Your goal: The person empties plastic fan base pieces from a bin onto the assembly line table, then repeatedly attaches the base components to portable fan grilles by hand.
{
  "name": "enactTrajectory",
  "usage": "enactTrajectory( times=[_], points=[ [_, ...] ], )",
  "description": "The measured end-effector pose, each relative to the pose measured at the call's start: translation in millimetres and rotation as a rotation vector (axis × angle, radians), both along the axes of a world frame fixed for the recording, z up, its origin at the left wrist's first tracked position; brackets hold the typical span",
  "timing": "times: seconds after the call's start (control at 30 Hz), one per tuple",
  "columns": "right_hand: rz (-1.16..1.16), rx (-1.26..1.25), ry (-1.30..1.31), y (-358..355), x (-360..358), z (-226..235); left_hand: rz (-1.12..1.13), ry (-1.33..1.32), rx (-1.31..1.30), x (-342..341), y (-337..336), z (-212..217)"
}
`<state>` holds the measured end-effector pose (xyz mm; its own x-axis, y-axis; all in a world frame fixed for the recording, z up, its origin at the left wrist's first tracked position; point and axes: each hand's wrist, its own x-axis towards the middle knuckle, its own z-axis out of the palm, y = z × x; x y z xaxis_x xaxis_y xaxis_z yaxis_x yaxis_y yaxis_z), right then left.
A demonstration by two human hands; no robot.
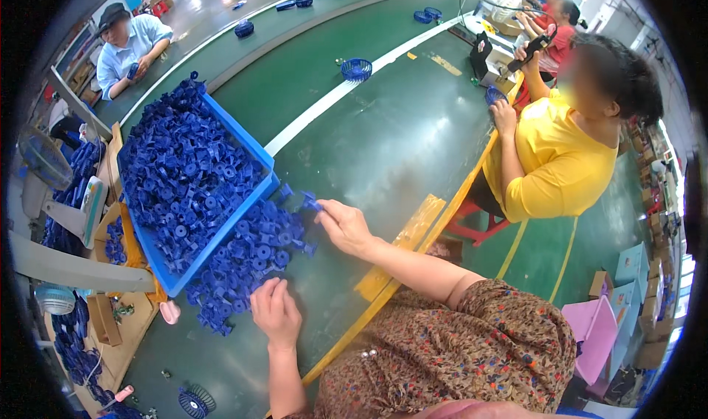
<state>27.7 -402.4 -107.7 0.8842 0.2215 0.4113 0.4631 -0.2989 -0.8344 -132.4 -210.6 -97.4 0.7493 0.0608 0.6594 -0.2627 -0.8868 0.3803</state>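
Note:
My right hand pinches a small blue plastic part at the right edge of a loose heap of similar parts. Loosely bent, the fingers of my left hand rest at the near edge of that heap, with no part visible in them. Behind the heap stands a blue bin, filled high with more of these small parts; the heap lies against its near right side on the green table.
A person in yellow sits at the right, holding a black tool and a round blue fan cage. Another cage lies on the belt's white line. A grey post juts in from the left. Across the belt is a person in light blue.

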Motion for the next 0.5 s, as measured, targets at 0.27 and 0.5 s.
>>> enactTrajectory(
  times=[0.27, 0.5],
  points=[
    [0.016, 0.049, 0.086, 0, 1, -3, -0.105, -0.003, -0.016, -1, -5, 6],
    [0.059, 0.063, 0.200, -3, 4, -5, -0.115, 0.002, -0.039, 3, -4, 6]
  ],
)
